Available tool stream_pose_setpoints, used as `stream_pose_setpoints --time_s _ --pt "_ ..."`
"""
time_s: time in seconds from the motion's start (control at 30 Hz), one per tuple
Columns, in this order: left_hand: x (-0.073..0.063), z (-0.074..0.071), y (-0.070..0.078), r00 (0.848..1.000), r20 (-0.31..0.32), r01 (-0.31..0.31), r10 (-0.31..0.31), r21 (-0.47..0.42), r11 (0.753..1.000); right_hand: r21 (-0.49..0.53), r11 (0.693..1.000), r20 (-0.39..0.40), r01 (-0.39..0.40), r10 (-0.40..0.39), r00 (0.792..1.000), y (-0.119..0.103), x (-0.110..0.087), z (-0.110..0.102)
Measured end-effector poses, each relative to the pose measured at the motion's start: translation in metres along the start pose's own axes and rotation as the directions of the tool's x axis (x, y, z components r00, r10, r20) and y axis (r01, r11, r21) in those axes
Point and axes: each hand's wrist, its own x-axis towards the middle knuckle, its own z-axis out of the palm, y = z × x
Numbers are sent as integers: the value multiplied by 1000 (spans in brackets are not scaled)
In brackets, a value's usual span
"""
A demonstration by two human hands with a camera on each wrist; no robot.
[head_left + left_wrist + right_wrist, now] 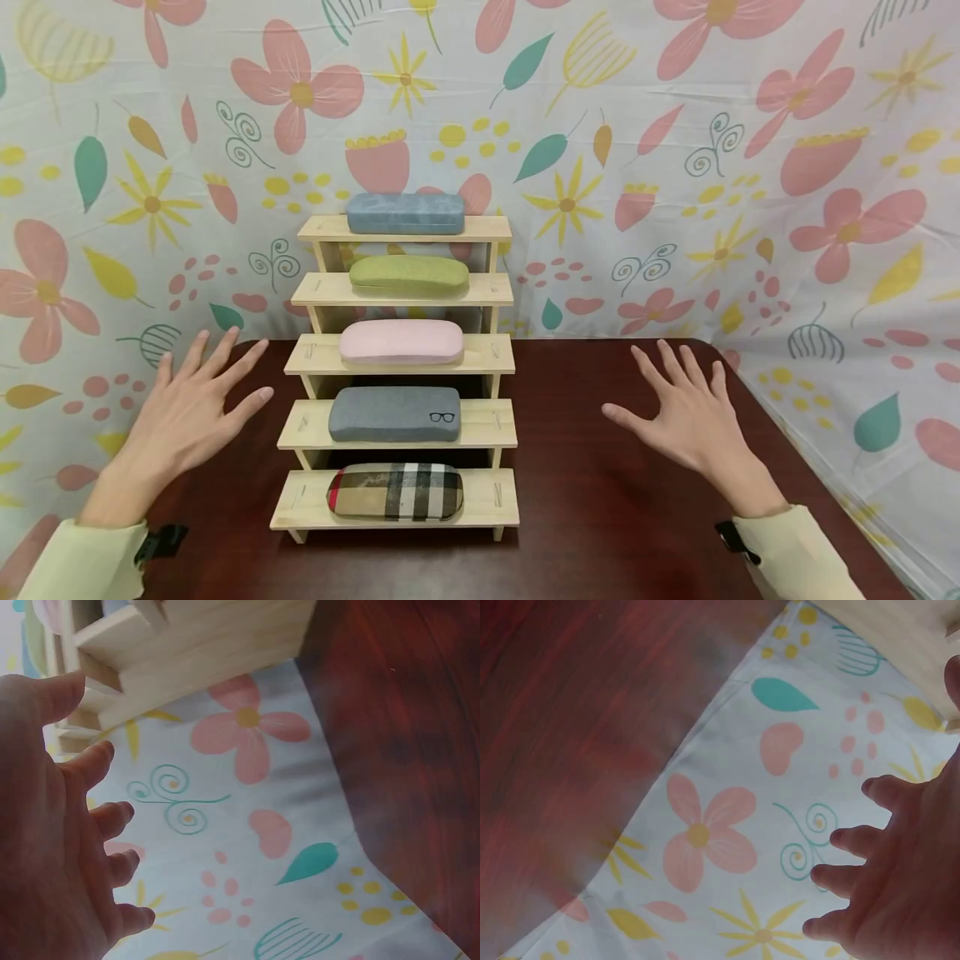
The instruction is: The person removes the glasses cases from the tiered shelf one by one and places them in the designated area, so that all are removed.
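Observation:
A stepped wooden rack point(483, 500) stands on the table, one glasses case on each tier. From the top down come a blue case point(406, 214), a green case point(408, 276), a pink case point(402, 342), a grey case point(394, 414) with a small glasses print, and a plaid case point(395, 492). To the rack's left, my left hand point(187, 408) hovers with fingers spread, holding nothing. My right hand point(686, 408) is likewise spread and bare, farther off on the right side. Both hands are apart from the rack and cases.
The dark reddish-brown table point(592, 500) has a rounded back right corner. Behind it and along the sides hangs a white cloth point(570, 100) printed with flowers and leaves. Each sleeve cuff has a black strap point(161, 543) by it.

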Motion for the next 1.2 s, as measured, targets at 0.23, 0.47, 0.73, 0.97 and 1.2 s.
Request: stream_pose_setpoints --time_s 0.23,0.47,0.73,0.97,1.2 --pt "-5 -7 9 999 -29 -23 23 -2 1000 24 999 -61 39 -38 997 -7 -11 0" --pt "-13 -9 17 997 -62 -52 48 -64 997 87 993 -145 86 -73 987 -20 -21 -2" --pt "-17 -8 28 994 -99 -74 55 -204 976 193 970 -192 146 -108 975 -44 -34 -7" --pt "-18 -4 37 994 -107 -44 1 -398 916 404 908 -16 114 -117 993 -69 -44 -13" --pt "-16 1 41 992 -121 -96 32 -567 818 498 832 -118 245 -215 970 -97 -49 -10"
